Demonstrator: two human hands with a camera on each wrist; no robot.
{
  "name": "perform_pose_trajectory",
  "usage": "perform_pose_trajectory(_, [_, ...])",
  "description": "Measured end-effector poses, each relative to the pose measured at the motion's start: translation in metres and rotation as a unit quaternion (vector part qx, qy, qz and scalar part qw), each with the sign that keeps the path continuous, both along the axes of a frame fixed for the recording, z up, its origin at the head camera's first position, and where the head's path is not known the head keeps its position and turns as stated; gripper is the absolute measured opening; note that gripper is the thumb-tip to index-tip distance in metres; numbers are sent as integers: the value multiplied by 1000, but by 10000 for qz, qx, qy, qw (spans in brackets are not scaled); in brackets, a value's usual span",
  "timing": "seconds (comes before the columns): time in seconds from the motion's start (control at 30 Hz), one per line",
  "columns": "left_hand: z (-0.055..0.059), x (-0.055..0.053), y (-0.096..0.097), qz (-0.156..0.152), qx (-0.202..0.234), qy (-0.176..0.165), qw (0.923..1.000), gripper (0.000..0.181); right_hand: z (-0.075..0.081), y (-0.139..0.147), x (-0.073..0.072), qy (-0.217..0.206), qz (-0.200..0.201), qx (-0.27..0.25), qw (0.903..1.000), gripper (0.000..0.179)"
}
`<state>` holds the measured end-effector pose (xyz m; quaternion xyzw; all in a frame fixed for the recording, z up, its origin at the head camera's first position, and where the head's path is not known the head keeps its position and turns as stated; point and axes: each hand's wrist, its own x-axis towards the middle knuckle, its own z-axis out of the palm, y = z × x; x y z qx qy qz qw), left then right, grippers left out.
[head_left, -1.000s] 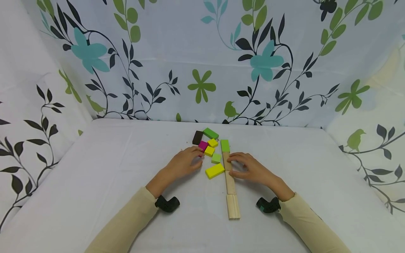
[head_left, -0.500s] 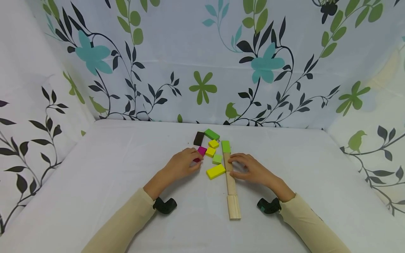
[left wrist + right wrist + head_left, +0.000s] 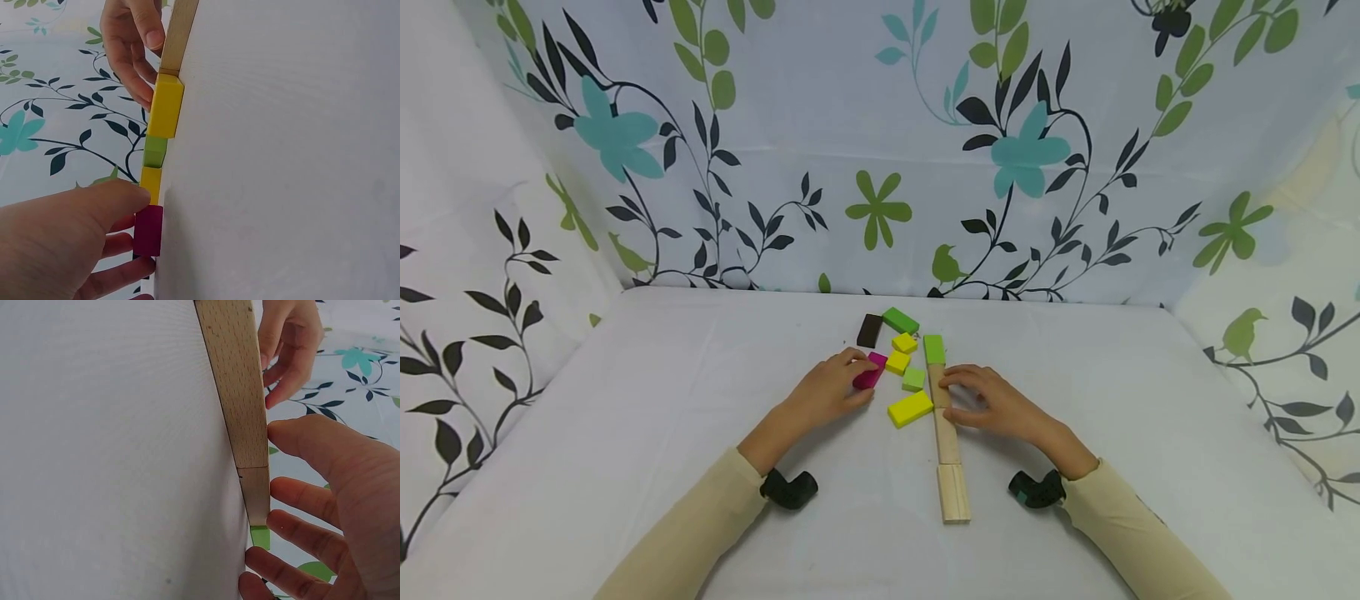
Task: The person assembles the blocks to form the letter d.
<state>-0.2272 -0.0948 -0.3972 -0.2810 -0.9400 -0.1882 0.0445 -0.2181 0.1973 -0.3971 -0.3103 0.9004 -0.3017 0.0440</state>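
Note:
My left hand [image 3: 829, 390] is beside a magenta block [image 3: 871, 372], its fingertips at the block's left side. In the left wrist view the thumb lies near the top end of the magenta block [image 3: 148, 231], with fingers behind it. My right hand [image 3: 996, 402] rests with loosely bent, spread fingers along the right side of a row of plain wooden blocks [image 3: 947, 435]. In the right wrist view its thumb and fingertips are right at the edge of the wooden blocks [image 3: 236, 394]. A light green block [image 3: 934, 348] ends the row at the far side.
Left of the row lie a large yellow block [image 3: 910, 409], a small light green block [image 3: 913, 379] and two small yellow blocks [image 3: 898, 362]. Farther back are a dark brown block [image 3: 869, 330] and a green block [image 3: 900, 320]. A patterned curtain [image 3: 775, 150] hangs behind the white table [image 3: 700, 500].
The magenta block has shifted toward me and slightly left, now showing as a slanted piece away from the brown block. My left hand has drawn slightly left. The right hand stays in place.

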Motion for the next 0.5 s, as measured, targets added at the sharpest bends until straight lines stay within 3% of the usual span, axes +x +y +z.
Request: perform_pose_trajectory(0.5, [3,5,-3,-157,-341,86,9993,37,1,-1,1,15,41,-39,10000,44])
